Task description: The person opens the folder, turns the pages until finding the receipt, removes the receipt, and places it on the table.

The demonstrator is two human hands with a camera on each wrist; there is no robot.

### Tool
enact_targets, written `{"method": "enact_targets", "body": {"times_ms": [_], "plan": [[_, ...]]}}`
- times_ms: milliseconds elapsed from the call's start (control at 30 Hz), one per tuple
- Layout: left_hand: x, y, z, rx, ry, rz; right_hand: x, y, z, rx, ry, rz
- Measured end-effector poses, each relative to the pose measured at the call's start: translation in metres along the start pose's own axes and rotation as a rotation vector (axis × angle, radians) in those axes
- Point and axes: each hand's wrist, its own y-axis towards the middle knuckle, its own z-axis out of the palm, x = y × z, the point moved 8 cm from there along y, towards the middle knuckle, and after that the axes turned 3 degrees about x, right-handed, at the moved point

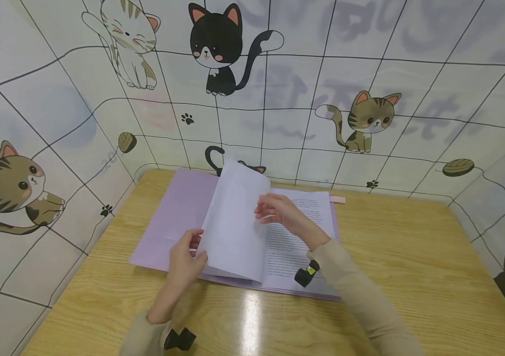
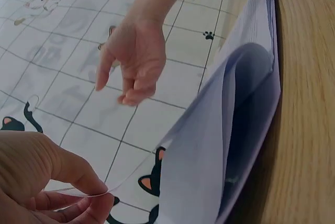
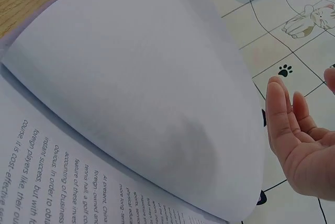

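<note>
A purple folder (image 1: 192,198) lies spread on the table with printed sheets (image 1: 299,247) on its right side. One blank-backed page (image 1: 236,222) stands lifted and bowed, leaning over toward the left. My left hand (image 1: 186,259) pinches that page's outer edge between thumb and fingers, as the left wrist view shows. My right hand (image 1: 281,212) hovers over the sheets beside the raised page, fingers loosely bent and holding nothing. In the right wrist view the right hand (image 3: 301,145) is apart from the curved page (image 3: 136,77), and its shadow falls on the paper.
The wooden table (image 1: 403,257) reaches to walls covered in a cat-print cloth (image 1: 297,123) at the back and sides. A pink tab (image 1: 338,200) sticks out at the folder's upper right. Dark wrist cameras (image 1: 304,277) sit on both sleeves.
</note>
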Motion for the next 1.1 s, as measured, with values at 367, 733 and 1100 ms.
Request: {"method": "enact_targets", "body": {"times_ms": [367,733,1100], "plan": [[0.028,0.003,0.001,0.054,0.061,-0.093,-0.01,-0.005,-0.017,-0.039,-0.014,0.038],[0.049,0.003,0.008,0.108,0.129,-0.121,-0.029,-0.004,-0.049,-0.107,-0.037,0.07],[0.058,0.003,0.018,0.17,0.187,-0.084,-0.036,-0.003,-0.093,-0.23,-0.115,0.103]]}}
